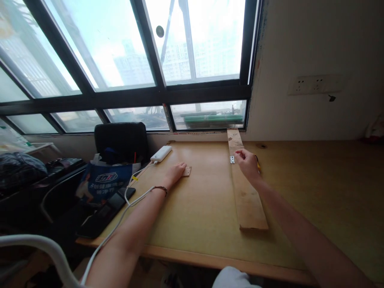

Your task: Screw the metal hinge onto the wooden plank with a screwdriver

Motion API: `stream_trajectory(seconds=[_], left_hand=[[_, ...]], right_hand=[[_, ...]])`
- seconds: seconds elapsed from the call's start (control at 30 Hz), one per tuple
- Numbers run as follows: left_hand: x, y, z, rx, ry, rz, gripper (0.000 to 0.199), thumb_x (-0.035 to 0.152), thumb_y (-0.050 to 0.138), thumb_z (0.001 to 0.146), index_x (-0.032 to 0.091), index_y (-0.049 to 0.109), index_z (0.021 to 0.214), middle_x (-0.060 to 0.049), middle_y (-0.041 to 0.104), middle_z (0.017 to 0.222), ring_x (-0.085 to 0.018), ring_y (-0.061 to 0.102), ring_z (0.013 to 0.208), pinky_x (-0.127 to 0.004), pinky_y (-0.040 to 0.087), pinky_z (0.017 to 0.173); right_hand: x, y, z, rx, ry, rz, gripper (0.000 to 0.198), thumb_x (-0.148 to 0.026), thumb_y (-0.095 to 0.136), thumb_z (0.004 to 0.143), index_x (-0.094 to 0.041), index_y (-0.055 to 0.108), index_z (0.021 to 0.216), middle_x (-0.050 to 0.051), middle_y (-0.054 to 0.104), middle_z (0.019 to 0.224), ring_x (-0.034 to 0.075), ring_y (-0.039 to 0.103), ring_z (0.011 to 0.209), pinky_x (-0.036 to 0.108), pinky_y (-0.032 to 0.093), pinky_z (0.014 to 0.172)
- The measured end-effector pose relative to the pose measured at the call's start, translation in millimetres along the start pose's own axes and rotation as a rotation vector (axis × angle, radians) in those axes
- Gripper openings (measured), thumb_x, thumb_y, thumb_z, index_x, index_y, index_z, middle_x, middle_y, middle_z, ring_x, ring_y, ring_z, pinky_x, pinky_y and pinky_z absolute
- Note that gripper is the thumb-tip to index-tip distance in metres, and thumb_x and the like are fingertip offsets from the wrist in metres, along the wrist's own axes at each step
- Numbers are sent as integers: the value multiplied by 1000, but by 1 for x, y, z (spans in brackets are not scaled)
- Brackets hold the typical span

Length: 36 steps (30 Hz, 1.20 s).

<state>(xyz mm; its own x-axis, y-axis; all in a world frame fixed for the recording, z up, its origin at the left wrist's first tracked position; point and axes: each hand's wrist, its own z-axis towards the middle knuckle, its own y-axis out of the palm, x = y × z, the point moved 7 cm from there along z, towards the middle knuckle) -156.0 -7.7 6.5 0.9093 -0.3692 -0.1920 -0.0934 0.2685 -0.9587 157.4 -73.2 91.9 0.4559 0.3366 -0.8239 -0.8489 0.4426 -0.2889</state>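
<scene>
My left hand (177, 172) rests on the desktop with its fingers closed on the edge of a small wooden piece (187, 172) with dark dots like holes. Over a long wooden board (249, 204), my right hand (246, 162) has thumb and fingers pinched together; whatever is in the pinch is too small to make out. Just left of those fingertips, a small metal hinge (232, 159) lies at the board's left edge. Partly hidden behind my right wrist is something yellow and black (258, 163), perhaps a tool handle.
A white power bank (161, 154) with a white cable (126, 204) lies at the desk's left edge, the cable running past my left forearm. A black tablet-like item (105, 214), a blue bag (105, 178) and a black chair (121, 140) are further left. Windows stand behind the desk (207, 224).
</scene>
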Motion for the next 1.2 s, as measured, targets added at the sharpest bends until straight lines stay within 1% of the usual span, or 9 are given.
stream_trajectory(seconds=[0.1,0.2,0.33,0.53,0.67,0.77,0.9,1.03,1.2], left_hand=[[-11,0,-5,19,-66,-32,19,7,37,82,13,55,83,-11,59,90,-18,57,83,-26,42,72],[-12,4,0,45,-118,-58,17,10,37,82,13,55,83,-10,60,88,-18,58,82,-26,42,71],[-16,11,10,55,-158,-125,18,13,37,83,14,55,82,-10,60,86,-17,59,79,-26,43,70],[-29,12,14,121,-169,-329,19,15,37,83,15,56,82,-10,62,91,-17,59,83,-26,43,73],[-21,-17,11,474,-323,-635,18,20,43,80,17,59,88,-10,60,104,-18,56,96,-30,41,81],[13,-27,5,634,-508,-1136,26,34,51,76,13,60,88,-9,63,83,-17,59,76,-27,44,67],[105,-26,1,313,-439,-1786,36,38,65,64,10,62,87,-5,60,70,-7,49,53,-20,38,51],[157,-34,-21,128,-355,-1966,28,33,70,60,11,65,77,-3,60,65,-5,46,52,-19,36,51],[162,-35,-27,126,-359,-1995,27,32,70,61,12,68,78,-6,64,71,-8,51,58,-22,40,57]], right_hand=[[5,26,-40,-191,155,133,25,-38,56,65,-14,62,73,-4,43,50,9,38,48,22,26,47],[18,57,-84,-369,450,436,25,-36,58,63,-15,58,78,-5,44,54,8,38,46,22,29,45],[19,82,-126,-494,725,664,28,-28,63,57,-16,54,81,1,53,72,10,52,59,24,39,55],[11,89,-140,-534,779,823,29,-20,67,51,-16,53,76,5,57,83,15,58,72,29,43,69],[11,86,-134,-480,729,910,31,-16,69,48,-16,53,74,5,60,83,18,59,84,32,42,81],[9,81,-125,-421,643,919,35,-20,72,48,-16,52,76,6,62,85,19,60,90,33,41,87],[12,68,-112,-290,561,900,37,-30,72,57,-17,51,84,7,65,86,20,63,87,35,45,84],[19,56,-106,-245,489,761,33,-39,66,65,-16,54,85,8,67,83,20,65,75,34,50,70],[22,46,-103,-188,412,604,30,-42,62,68,-15,60,81,7,67,79,19,64,72,28,49,60]])
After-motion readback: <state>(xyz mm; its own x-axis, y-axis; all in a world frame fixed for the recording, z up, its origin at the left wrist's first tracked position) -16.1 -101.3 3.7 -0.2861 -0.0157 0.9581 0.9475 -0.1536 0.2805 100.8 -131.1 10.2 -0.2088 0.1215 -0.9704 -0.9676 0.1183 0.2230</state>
